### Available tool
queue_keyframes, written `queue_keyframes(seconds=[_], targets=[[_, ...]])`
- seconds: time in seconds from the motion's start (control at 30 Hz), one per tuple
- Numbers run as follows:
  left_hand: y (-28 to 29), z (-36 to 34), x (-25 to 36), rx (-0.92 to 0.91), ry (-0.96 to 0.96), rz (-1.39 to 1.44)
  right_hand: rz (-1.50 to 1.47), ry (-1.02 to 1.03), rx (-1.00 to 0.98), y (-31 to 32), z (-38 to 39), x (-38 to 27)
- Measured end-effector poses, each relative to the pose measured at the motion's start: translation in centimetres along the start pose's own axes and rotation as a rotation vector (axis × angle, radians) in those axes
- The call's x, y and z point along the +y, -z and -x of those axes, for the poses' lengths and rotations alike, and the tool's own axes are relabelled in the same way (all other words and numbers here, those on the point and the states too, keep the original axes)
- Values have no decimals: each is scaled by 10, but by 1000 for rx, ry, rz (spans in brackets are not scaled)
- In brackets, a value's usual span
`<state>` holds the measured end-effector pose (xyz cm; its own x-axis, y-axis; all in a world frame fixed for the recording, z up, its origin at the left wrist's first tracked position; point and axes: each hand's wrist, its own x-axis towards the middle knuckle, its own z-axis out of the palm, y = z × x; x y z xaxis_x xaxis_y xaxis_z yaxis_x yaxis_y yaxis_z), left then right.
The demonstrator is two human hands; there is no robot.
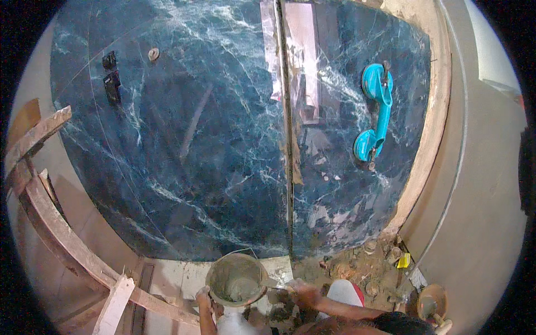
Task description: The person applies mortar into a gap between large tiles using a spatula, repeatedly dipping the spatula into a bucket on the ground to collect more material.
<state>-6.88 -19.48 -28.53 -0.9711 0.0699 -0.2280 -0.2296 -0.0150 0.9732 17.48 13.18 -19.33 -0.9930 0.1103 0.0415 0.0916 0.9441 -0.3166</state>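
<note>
A round bucket [237, 262] with grey, wet-looking mix inside stands near the lower middle, close to the dark slab's lower edge. My left hand [205, 301] is closed on the bucket's left rim. On the other side, my right hand [303, 291] is closed round what looks like a trowel [273, 283], its narrow metal part reaching to the bucket's right rim. Motion blurs the right hand, and its fingers are partly hidden. Above the bucket spread two dark blue-green veined slabs, the left slab [195, 145] and the right slab [335, 195], with a narrow vertical gap between them.
A blue double suction lifter [381, 111] sits on the right slab. Black clamp-like pieces [113, 84] and a round knob [153, 53] are on the left slab. Wooden beams [61, 229] lie left. At lower right are rubble [363, 268], a yellow piece [403, 261] and a bowl [432, 301].
</note>
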Motion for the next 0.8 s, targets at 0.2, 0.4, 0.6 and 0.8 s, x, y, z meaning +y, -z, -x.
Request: queue_keyframes(seconds=[0.2,0.4,0.6,0.8], targets=[[4,-5,10,-12,135,180,-408,-52,-62,-68,-25,16],[114,-27,-47,-292,248,398,-360,-19,-38,-79,-23,-16],[11,-23,-10,-92,137,78,-326,-188,34,-37,-4,30],[7,13,-3,-14,114,58,-286,-293,107,-4,22,39]])
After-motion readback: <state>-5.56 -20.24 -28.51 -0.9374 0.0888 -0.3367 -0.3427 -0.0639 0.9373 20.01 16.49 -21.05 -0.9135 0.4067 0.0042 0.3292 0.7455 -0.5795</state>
